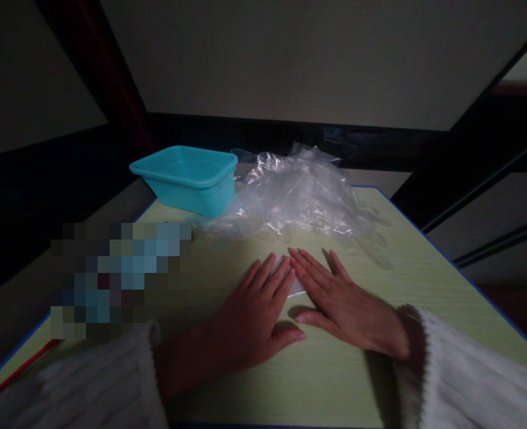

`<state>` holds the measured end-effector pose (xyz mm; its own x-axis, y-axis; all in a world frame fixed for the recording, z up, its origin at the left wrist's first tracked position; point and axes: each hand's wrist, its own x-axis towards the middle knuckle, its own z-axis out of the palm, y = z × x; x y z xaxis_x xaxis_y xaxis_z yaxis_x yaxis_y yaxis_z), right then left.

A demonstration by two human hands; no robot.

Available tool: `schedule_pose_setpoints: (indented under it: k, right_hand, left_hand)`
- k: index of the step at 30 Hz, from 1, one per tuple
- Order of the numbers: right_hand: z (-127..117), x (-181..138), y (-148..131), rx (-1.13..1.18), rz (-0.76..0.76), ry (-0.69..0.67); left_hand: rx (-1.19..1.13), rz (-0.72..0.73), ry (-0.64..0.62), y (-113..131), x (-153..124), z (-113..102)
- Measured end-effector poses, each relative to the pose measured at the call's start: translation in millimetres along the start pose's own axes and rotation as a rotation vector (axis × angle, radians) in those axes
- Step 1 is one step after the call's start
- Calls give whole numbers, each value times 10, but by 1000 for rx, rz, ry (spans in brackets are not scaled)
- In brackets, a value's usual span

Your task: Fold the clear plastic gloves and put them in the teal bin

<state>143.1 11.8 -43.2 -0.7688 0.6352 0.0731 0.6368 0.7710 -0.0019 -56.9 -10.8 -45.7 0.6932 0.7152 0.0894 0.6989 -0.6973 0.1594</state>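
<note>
My left hand point(254, 316) and my right hand point(337, 304) lie flat side by side on the pale green table point(334, 381), fingers stretched out and fingertips almost meeting. Both press down on a small clear plastic piece point(295, 286), mostly hidden under the fingers. Just beyond the fingertips lies a crumpled pile of clear plastic gloves point(299, 196). White knitted sleeves cover both forearms.
A turquoise plastic tub point(187, 177) stands at the table's far left, touching the plastic pile. A blurred-out patch covers the left part of the table. The table has a blue edge; dark frames and walls surround it. The room is dim.
</note>
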Motion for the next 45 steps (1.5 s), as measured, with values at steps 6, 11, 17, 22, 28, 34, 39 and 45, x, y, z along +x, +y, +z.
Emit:
schedule_pose_setpoints:
  k: [6, 11, 17, 22, 28, 34, 39, 45]
  right_hand:
    - [-6, 9, -2, -1, 7, -6]
    - [9, -1, 9, 37, -6, 1]
    - [-25, 33, 17, 44, 10, 7]
    - [-107, 72, 73, -29, -109, 125]
    - [-173, 93, 83, -29, -362, 414]
    - [-216, 107, 66, -124, -420, 404]
    - [-232, 110, 69, -184, -398, 367]
    - [-202, 110, 103, -215, -321, 327]
  left_hand:
    - [13, -12, -36, 1, 13, -2]
    - [17, -19, -52, 15, 22, -26]
    - [18, -28, -51, 16, 30, -30]
    - [-4, -22, -10, 11, 11, -13]
    - [8, -6, 55, 0, -12, 33]
    - [21, -4, 59, -5, -10, 44]
    - [4, -5, 68, -8, -8, 45]
    - [-5, -24, 13, 8, 10, 15]
